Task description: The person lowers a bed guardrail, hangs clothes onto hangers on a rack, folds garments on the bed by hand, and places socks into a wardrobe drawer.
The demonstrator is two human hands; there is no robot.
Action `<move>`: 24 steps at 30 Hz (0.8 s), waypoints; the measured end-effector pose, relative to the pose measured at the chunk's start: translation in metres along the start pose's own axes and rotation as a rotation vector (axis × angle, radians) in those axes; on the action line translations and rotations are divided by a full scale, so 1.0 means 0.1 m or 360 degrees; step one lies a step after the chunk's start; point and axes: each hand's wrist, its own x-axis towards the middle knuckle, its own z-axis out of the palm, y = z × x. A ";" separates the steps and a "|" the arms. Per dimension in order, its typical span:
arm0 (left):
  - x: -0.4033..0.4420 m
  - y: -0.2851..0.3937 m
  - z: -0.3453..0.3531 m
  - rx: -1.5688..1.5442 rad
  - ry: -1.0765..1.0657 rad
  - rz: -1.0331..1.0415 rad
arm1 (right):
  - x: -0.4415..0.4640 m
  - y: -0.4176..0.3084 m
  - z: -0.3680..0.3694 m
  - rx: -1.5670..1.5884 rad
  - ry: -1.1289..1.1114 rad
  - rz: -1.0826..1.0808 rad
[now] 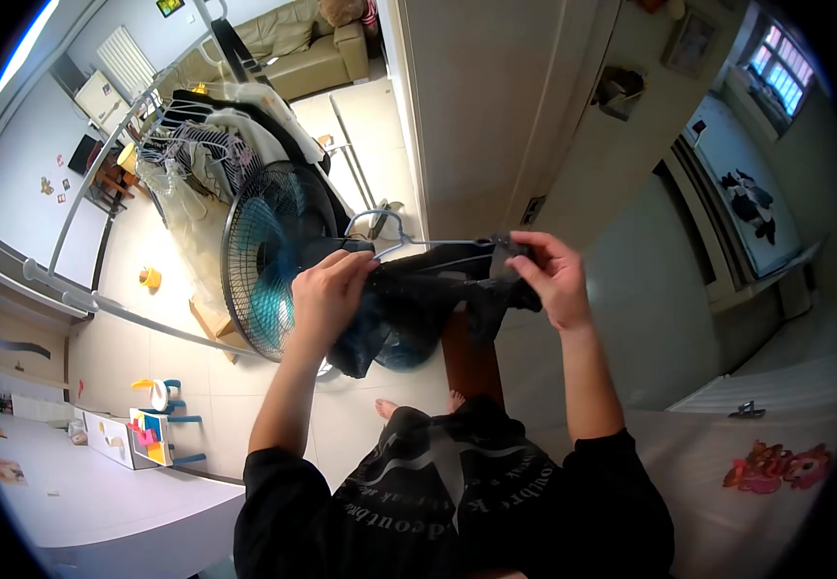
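Note:
A dark, partly sheer garment (418, 289) is stretched between my two hands at waist height. A light blue clothes hanger (389, 218) runs along its top edge, with its hook pointing away from me. My left hand (329, 288) is closed on the garment's left end by the hanger. At the other end, my right hand (553, 278) pinches the fabric between thumb and fingers near the hanger's tip. The garment's lower part hangs loosely, and folds hide its exact kind.
Just beyond my left hand stands a fan (266, 261) with a round cage. Behind it, a metal clothes rack (163, 333) carries several garments. A door (505, 106) is ahead, a sofa (317, 63) at the back. A small colourful toy table (151, 436) is at the lower left.

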 end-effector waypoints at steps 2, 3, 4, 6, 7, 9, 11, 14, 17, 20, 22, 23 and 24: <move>0.00 0.06 -0.04 -0.0052 0.0008 0.0023 | -0.05 -0.04 0.13 -0.0182 -0.0163 0.0038; 0.00 0.09 -0.08 -0.0073 -0.0021 0.0038 | -0.06 -0.10 0.12 -0.0627 -0.0161 0.0004; 0.00 0.10 -0.11 -0.0094 -0.0047 0.0052 | -0.07 -0.16 0.11 -0.1072 -0.0155 -0.0028; -0.04 0.08 -0.15 -0.0094 -0.0062 0.0052 | -0.11 -0.35 0.16 -0.1777 -0.0085 -0.0102; -0.07 0.06 -0.18 -0.0092 -0.0069 0.0048 | -0.11 -0.43 0.13 -0.1830 -0.0129 -0.0173; -0.11 0.07 -0.29 -0.0112 -0.0077 0.0032 | -0.09 -0.56 0.06 -0.1931 -0.0221 -0.0323; -0.16 0.07 -0.40 -0.0114 -0.0079 0.0016 | 0.00 -0.61 0.12 -0.1730 -0.0266 -0.0629; -0.25 0.09 -0.55 -0.0082 -0.0074 -0.0010 | 0.13 -0.56 0.26 -0.1587 -0.0444 -0.0911; -0.34 0.15 -0.73 -0.0039 -0.0063 -0.0044 | 0.20 -0.57 0.50 -0.1569 -0.0741 -0.1015; -0.50 0.15 -0.95 -0.0001 -0.0061 -0.0090 | 0.26 -0.59 0.74 -0.1396 -0.1039 -0.0944; -0.61 0.16 -1.12 0.0031 -0.0082 -0.0141 | 0.25 -0.68 0.96 -0.1125 -0.1183 -0.0796; -0.68 0.16 -1.21 0.0065 -0.0076 -0.0171 | 0.28 -0.72 1.05 -0.1144 -0.1423 -0.0770; -0.75 0.16 -1.31 0.0068 -0.0057 -0.0185 | 0.30 -0.73 1.15 -0.1076 -0.1535 -0.0717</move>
